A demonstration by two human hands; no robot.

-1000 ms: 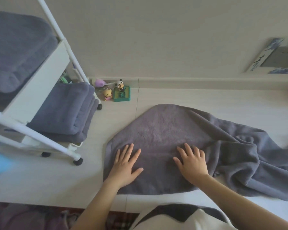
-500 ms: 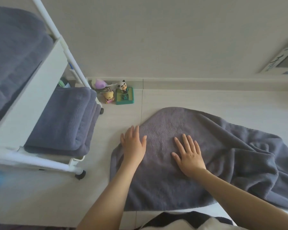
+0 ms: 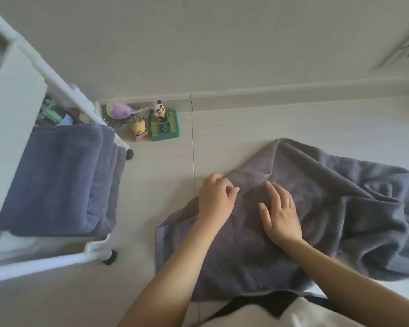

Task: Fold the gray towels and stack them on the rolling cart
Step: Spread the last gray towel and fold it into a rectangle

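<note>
A: Fingers [image 3: 230, 188] of the left hand [image 3: 216, 201] were curled at the towel's left edge, w/ the thumb hidden under the hand. Couldn't tell if they pinched the cloth or just pressed on it.

B: Right hand [image 3: 281, 217]?

A: Flat, palm down, fingers straight & slightly spread, pressing the gray towel [image 3: 316, 208] near its middle. Holding nothing.

B: Towel itself?

A: Thick terry, soft nap, dark gray. Lay on the floor [image 3: 151, 208] in front of the person. Left part fairly smooth w/ a straight hemmed edge; a ridge ran up to a point at the far side. Right part was bunched in deep rumpled folds.

B: Cart?

A: Rolling cart [image 3: 17, 128] stood at left, well apart from the loose towel. White frame, round tube posts, flat shelves, small black casters [image 3: 110, 257]. Folded towels [image 3: 62, 180] sat stacked on the low shelf, same gray terry, rounded fold edges facing right. More gray cloth on the upper shelf, mostly cut off by the frame edge.

B: Surface & room?

A: Pale tile floor w/ thin grout lines, matte. Plain off-white wall [image 3: 198, 43] w/ a low baseboard. By the baseboard, just beside the cart: panda figurine [image 3: 160, 112] on a green square base [image 3: 164, 127], a small yellow toy [image 3: 138, 129], a purple-ish blob [image 3: 119, 109] too blurred to ID. Framed thing at top right, blurred.
</note>
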